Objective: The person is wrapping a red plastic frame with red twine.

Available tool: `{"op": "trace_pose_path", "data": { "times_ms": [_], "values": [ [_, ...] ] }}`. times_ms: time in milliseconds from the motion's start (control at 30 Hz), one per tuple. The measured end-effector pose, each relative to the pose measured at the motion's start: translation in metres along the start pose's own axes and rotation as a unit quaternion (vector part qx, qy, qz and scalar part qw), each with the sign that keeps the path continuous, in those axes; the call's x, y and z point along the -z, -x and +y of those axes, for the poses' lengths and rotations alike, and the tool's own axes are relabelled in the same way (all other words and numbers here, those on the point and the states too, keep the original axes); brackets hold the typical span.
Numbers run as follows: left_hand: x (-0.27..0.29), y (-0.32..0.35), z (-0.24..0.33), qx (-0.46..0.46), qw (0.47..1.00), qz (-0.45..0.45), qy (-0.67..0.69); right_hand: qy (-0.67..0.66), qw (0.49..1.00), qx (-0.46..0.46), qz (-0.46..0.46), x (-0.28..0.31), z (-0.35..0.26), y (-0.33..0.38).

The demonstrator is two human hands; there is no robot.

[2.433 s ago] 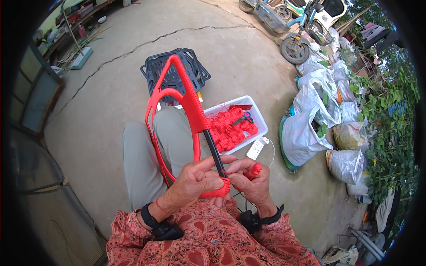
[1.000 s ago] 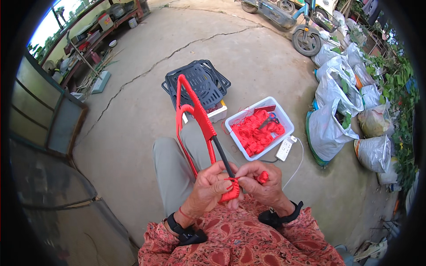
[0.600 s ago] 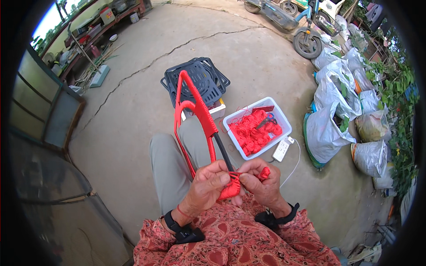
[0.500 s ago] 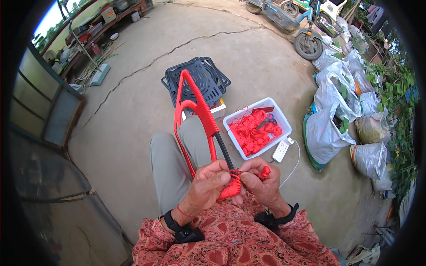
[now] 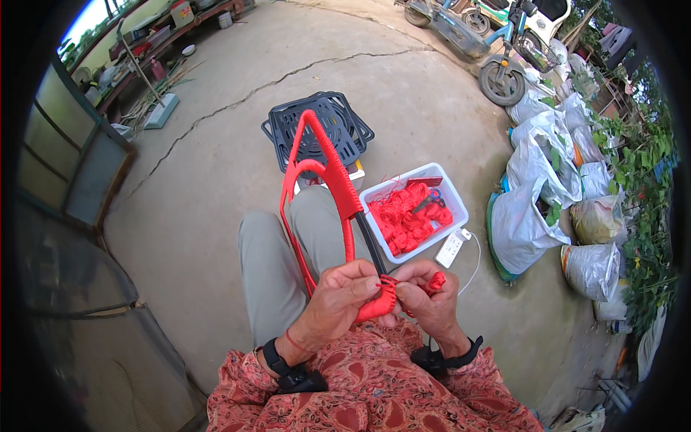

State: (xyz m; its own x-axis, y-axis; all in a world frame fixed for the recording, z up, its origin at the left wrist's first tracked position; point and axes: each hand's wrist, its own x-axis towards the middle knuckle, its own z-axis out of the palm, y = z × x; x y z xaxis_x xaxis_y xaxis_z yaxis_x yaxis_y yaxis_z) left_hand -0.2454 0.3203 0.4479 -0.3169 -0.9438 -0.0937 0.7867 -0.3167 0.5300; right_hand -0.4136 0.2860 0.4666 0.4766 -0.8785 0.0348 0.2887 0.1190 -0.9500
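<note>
A long frame [image 5: 338, 183], mostly wrapped in red cord, stands over my lap and tilts away from me. A black stretch of its bar [image 5: 371, 243] is bare just above my hands. My left hand [image 5: 342, 295] is closed on the frame's wrapped lower corner [image 5: 378, 306], thumb and fingers pinching near the loops. Beside it, my right hand [image 5: 428, 295] pinches red cord against the same bar. A small bundle of red cord [image 5: 435, 282] sticks out from the right fingers. The fingertips partly hide where the cord crosses the bar.
A white bin [image 5: 462, 205] holds red cord and scissors [image 5: 430, 200]. A white power strip [image 5: 452, 248] with a cable lies beside it. Black slatted plastic pieces [image 5: 320, 129] rest on a box ahead. Stuffed white sacks [image 5: 529, 230] line the right; an electric scooter [image 5: 497, 72] stands beyond.
The view has shifted slightly. Both hands keep their place on the frame, and the cord loops between the fingertips look slightly rearranged on the bar.
</note>
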Motion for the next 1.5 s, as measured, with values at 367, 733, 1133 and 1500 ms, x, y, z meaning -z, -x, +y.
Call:
{"op": "trace_pose_path", "data": {
  "times_ms": [367,733,1133,1500],
  "values": [
    [0.002,-0.019,0.004,0.074,0.997,-0.013,0.018,-0.004,0.997,-0.027,0.068,0.017,-0.012,0.007],
    [0.001,-0.055,-0.022,0.073,0.997,0.035,0.007,0.135,0.972,-0.007,0.192,0.02,-0.028,0.028],
    [-0.006,-0.061,-0.023,0.076,0.996,0.05,0.01,0.169,0.962,-0.034,0.21,0.019,-0.022,0.037],
    [-0.006,-0.062,-0.023,0.055,0.997,0.058,0.024,0.213,0.951,-0.046,0.218,0.014,-0.018,0.033]
  ]
}}
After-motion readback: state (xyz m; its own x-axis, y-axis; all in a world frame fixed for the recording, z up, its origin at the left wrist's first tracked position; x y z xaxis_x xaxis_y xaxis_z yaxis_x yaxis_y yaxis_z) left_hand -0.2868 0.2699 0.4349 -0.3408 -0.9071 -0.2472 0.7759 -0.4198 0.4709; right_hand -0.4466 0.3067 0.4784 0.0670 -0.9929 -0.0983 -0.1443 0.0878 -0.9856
